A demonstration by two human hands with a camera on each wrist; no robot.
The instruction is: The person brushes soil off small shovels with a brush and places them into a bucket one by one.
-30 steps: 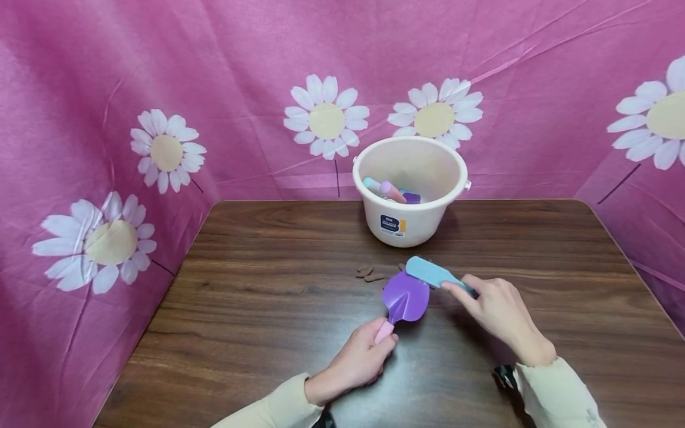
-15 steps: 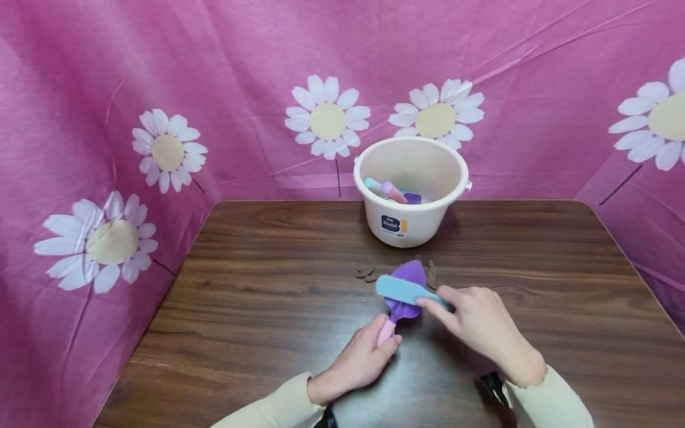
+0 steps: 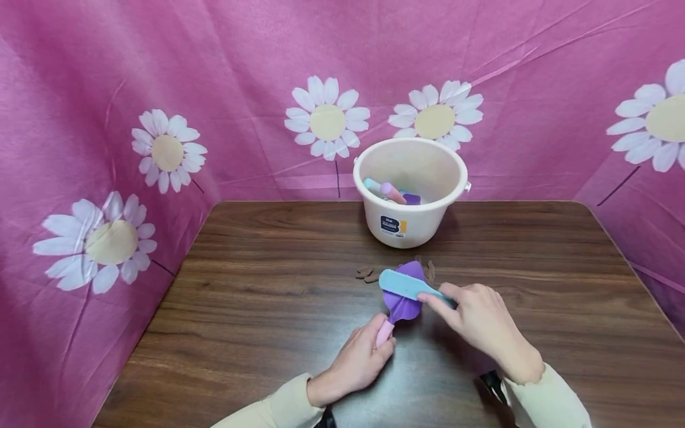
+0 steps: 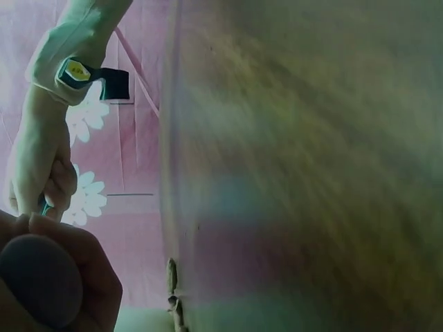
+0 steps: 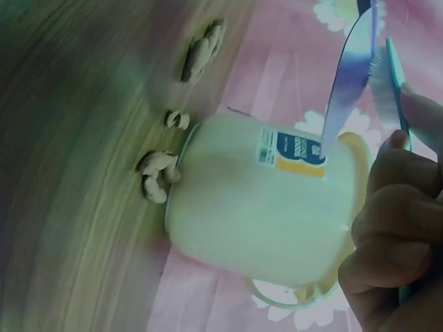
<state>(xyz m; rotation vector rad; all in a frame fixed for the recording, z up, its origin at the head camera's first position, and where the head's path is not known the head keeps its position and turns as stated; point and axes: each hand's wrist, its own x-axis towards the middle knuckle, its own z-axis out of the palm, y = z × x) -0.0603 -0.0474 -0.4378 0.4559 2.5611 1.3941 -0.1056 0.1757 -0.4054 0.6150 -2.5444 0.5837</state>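
Observation:
My left hand (image 3: 355, 359) grips the pink handle of a purple hand trowel (image 3: 404, 308), its blade raised over the table and pointing toward the bucket. The round end of the handle (image 4: 40, 280) fills the lower left of the left wrist view. A light blue brush (image 3: 407, 285) is in my right hand (image 3: 481, 321), thumb along its neck, lying across the trowel blade in the head view. The right wrist view shows the brush's pale bristles (image 5: 383, 86) facing the blade. Brown curved pieces (image 3: 369, 274) lie on the wooden table beyond the trowel, several partly hidden behind it.
A white bucket (image 3: 401, 229) stands at the back of the table (image 3: 267, 285), with a pink handle (image 3: 393, 192) and other coloured tools inside. A pink cloth with daisies (image 3: 241, 89) hangs around the back and sides.
The brush has swept from the trowel's right edge leftward across its blade, then shifted slightly up. The trowel has tilted a little while staying in my left hand.

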